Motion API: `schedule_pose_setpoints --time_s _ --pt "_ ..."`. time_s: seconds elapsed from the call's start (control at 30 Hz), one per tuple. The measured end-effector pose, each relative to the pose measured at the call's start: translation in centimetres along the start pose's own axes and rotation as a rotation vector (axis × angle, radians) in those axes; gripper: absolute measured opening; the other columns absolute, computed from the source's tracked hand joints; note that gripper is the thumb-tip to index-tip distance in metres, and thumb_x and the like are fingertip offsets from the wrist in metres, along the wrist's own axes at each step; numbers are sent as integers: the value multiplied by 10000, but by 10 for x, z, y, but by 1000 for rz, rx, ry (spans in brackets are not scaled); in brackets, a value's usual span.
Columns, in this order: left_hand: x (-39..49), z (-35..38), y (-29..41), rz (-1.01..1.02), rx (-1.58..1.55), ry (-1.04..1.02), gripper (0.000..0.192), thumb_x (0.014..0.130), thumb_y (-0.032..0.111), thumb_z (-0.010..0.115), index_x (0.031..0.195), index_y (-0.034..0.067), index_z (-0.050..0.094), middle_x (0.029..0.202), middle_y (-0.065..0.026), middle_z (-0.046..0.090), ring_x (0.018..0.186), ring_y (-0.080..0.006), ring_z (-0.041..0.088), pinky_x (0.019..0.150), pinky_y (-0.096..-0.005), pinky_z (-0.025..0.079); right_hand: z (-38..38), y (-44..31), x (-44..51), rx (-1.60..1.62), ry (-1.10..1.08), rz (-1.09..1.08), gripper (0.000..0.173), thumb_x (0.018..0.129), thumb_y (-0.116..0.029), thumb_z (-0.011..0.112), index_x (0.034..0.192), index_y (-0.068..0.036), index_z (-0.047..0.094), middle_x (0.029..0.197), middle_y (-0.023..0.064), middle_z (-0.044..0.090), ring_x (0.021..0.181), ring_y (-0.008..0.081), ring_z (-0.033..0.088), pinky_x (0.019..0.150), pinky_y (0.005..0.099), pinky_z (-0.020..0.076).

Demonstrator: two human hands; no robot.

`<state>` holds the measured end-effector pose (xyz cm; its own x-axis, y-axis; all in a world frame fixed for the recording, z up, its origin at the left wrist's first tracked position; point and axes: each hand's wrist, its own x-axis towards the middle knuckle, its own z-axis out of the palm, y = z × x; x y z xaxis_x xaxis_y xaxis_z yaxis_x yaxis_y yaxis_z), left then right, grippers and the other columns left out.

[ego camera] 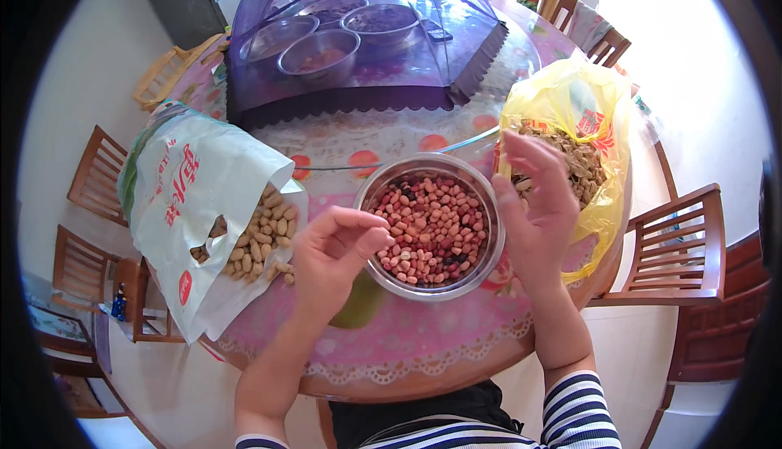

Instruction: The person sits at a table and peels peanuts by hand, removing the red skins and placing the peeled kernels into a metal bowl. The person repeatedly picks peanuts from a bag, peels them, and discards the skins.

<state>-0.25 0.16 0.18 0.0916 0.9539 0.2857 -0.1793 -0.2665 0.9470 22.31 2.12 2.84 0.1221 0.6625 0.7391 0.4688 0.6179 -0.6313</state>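
Note:
Before me stands a steel bowl (497,247) holding shelled peanuts (427,229), mostly pink with some dark ones. My left hand (336,259) is over the bowl's left rim, thumb and forefinger nearly meeting; whether something small is between them I cannot tell. My right hand (540,210), slightly blurred, is raised at the bowl's right side, in front of the yellow plastic bag (556,88) with empty peanut shells (586,168). Its fingers are bent and apart, with nothing visible in them. At left a white plastic bag (208,186) lies open, with unshelled peanuts (263,235) at its mouth.
A purple mesh food cover (403,76) at the far side stands over several metal bowls (321,58) and a dark phone-like object (437,30). A curved glass edge (366,166) crosses the round table. Wooden chairs (678,253) stand around it.

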Motion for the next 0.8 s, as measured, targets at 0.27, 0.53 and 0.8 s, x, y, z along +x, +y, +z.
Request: schedule_pose_setpoints --time_s 0.27,0.53,0.8 --pt "9 -35 51 246 50 243 96 895 30 648 981 -10 633 836 -68 673 771 -115 659 718 -234 527 10 -7 -3 524 -110 414 350 881 44 572 1230 19 568 938 49 638 849 79 591 789 218 477" --pt "-35 -67 51 121 584 213 153 838 1 687 988 1 656 853 -58 669 762 -109 653 697 -232 514 9 -6 -8 478 -179 338 333 903 24 545 1235 30 560 886 49 620 780 79 576 732 214 475" --pt "-19 -58 6 241 1266 -14 237 765 115 731 966 16 653 863 -113 603 810 -278 601 712 -372 494 19 -1 -16 478 -257 325 352 879 49 552 1227 4 577 854 20 612 745 50 568 698 194 477"
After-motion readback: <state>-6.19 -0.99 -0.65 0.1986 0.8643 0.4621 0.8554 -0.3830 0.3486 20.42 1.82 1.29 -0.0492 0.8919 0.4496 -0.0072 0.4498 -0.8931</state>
